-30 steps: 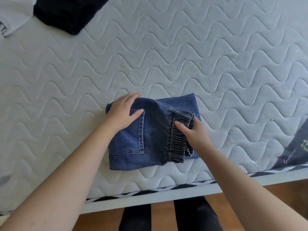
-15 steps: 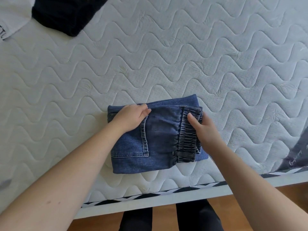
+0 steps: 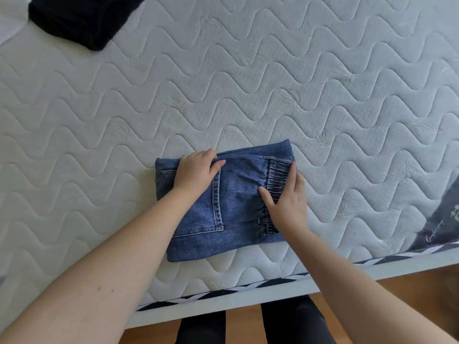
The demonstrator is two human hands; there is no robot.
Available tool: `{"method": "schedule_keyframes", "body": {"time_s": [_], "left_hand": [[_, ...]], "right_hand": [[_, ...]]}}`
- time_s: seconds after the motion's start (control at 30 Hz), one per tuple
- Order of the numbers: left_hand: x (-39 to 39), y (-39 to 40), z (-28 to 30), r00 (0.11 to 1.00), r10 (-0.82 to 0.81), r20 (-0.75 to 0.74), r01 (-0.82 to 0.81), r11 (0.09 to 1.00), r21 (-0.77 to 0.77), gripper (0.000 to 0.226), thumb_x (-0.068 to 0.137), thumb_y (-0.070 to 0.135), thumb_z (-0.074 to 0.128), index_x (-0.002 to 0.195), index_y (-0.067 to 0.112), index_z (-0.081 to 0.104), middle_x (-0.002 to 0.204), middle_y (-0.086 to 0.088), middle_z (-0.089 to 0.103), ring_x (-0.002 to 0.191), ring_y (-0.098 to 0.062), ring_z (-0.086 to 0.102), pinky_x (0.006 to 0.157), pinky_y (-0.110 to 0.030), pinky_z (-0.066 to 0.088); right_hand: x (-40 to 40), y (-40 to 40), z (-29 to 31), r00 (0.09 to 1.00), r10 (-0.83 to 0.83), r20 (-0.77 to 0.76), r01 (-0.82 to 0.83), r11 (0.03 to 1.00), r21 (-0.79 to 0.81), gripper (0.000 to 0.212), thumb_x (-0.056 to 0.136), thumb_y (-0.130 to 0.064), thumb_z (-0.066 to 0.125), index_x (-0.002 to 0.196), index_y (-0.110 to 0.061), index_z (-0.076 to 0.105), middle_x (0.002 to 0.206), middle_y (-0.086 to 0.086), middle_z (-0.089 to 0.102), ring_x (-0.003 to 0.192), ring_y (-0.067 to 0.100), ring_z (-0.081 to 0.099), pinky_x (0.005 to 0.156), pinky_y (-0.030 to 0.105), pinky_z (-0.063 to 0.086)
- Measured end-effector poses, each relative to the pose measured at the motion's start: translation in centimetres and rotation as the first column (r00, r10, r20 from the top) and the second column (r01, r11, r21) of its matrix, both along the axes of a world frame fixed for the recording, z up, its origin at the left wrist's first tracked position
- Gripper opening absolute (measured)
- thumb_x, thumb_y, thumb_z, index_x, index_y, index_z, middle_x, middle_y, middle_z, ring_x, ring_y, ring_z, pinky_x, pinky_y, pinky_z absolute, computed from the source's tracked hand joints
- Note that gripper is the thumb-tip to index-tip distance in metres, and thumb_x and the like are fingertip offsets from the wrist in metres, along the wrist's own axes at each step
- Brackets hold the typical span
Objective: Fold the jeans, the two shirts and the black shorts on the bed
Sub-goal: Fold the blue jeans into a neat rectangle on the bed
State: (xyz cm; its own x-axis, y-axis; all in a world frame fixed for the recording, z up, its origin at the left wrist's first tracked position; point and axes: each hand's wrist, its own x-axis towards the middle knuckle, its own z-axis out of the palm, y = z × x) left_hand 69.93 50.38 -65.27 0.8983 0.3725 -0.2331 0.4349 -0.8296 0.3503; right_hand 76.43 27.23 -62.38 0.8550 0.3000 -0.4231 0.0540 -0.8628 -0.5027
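Observation:
The blue jeans (image 3: pixel 238 209) lie folded into a compact rectangle near the front edge of the white quilted mattress (image 3: pixel 248 83), back pocket and elastic waistband facing up. My left hand (image 3: pixel 196 173) sits on their far left part, fingers curled over the far edge. On the waistband at the right rests my right hand (image 3: pixel 285 202), lying flat with fingers spread. The black shorts (image 3: pixel 82 18) lie at the far left of the bed, and a corner of a white shirt (image 3: pixel 10 23) shows beside them. A dark grey printed shirt (image 3: pixel 444 224) lies at the right edge.
The mattress border with its black-and-white trim (image 3: pixel 223 291) runs along the bottom. Below it are a wooden floor (image 3: pixel 409 289) and my dark-clothed legs (image 3: pixel 293 324).
My right hand has let go of the waistband's edge and now lies flat on it. My left hand slid to the far edge of the jeans. The bundle looks flatter and squarer.

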Motion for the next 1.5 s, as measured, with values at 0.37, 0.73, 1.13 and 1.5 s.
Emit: {"method": "schedule_keyframes", "body": {"time_s": [0.37, 0.73, 1.13, 1.5], "left_hand": [[-1.1, -1.4, -1.6, 0.970, 0.064, 0.233, -0.079, 0.995, 0.057, 0.032, 0.093, 0.040, 0.049, 0.086, 0.012, 0.063, 0.077, -0.001, 0.065, 0.073, -0.025, 0.059, 0.071, -0.037, 0.043], [-1.1, -1.1, -3.2, 0.979, -0.011, 0.206, -0.009, 0.995, 0.099, 0.027, 0.095, 0.028, 0.043, 0.122, 0.025, 0.045, 0.091, -0.011, 0.053, 0.079, -0.032, 0.053, 0.073, -0.045, 0.044], [-3.7, -7.2, -1.2, 0.974, -0.176, 0.143, 0.155, 0.977, 0.148, 0.056, 0.104, 0.031, 0.032, 0.155, 0.011, 0.024, 0.163, -0.005, 0.020, 0.150, -0.020, 0.019, 0.121, -0.041, 0.022], [-10.8, -3.9, -2.0, 0.985, -0.135, -0.112, 0.157, 0.961, 0.226, 0.070, 0.104, 0.051, 0.005, 0.156, 0.006, 0.015, 0.164, -0.009, 0.012, 0.150, -0.022, 0.017, 0.123, -0.039, 0.014]], "right_hand": [[0.6, 6.2, -2.0, 0.789, 0.526, 0.319, -0.492, 0.851, -0.185, 0.056, 0.100, -0.032, 0.038, 0.151, -0.011, 0.033, 0.157, 0.005, 0.034, 0.147, 0.021, 0.026, 0.121, 0.041, 0.012], [0.7, 5.3, -3.3, 0.761, 0.588, 0.274, -0.500, 0.800, -0.331, 0.065, 0.100, -0.043, 0.038, 0.153, -0.008, 0.027, 0.159, 0.008, 0.027, 0.149, 0.020, 0.021, 0.122, 0.039, 0.010], [1.3, 2.6, -3.5, 0.862, 0.459, 0.217, -0.394, 0.874, -0.285, 0.068, 0.100, -0.048, 0.018, 0.156, -0.009, 0.013, 0.164, 0.006, 0.010, 0.151, 0.019, 0.006, 0.123, 0.038, 0.002], [1.3, 2.6, -3.7, 0.858, 0.473, 0.198, -0.406, 0.863, -0.301, 0.068, 0.101, -0.050, 0.013, 0.157, -0.013, 0.000, 0.165, 0.003, -0.003, 0.151, 0.016, -0.007, 0.122, 0.034, -0.009]]}}
